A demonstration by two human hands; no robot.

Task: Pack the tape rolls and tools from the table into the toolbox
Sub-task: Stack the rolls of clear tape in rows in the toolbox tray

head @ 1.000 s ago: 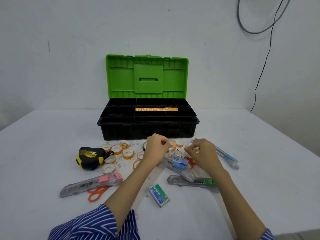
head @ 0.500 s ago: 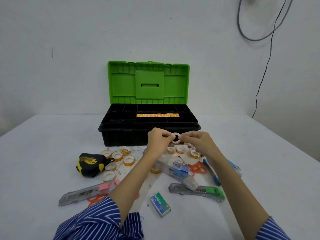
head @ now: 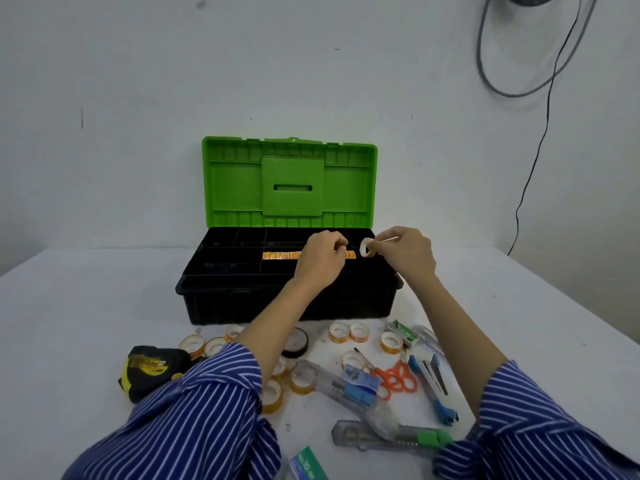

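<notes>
The black toolbox (head: 194,285) stands open with its green lid (head: 235,188) upright. A row of orange tape rolls (head: 280,255) lies in its top tray. My left hand (head: 322,258) hovers over the right end of that row, fingers curled down and pinching a roll that is mostly hidden. My right hand (head: 407,251) pinches a small pale tape roll (head: 367,247) above the tray's right side. Several loose tape rolls (head: 349,332) lie on the table in front of the box.
On the white table: a yellow-black tape measure (head: 149,368), a black tape roll (head: 298,342), orange scissors (head: 394,375), a blue stapler (head: 433,386), two clear utility knives (head: 346,386) (head: 388,438), staple boxes (head: 308,465) (head: 403,332). A cable hangs on the wall, right.
Both hands rose from the loose rolls on the table and moved forward over the toolbox tray, the right one carrying a tape roll. My view tilted further down.
</notes>
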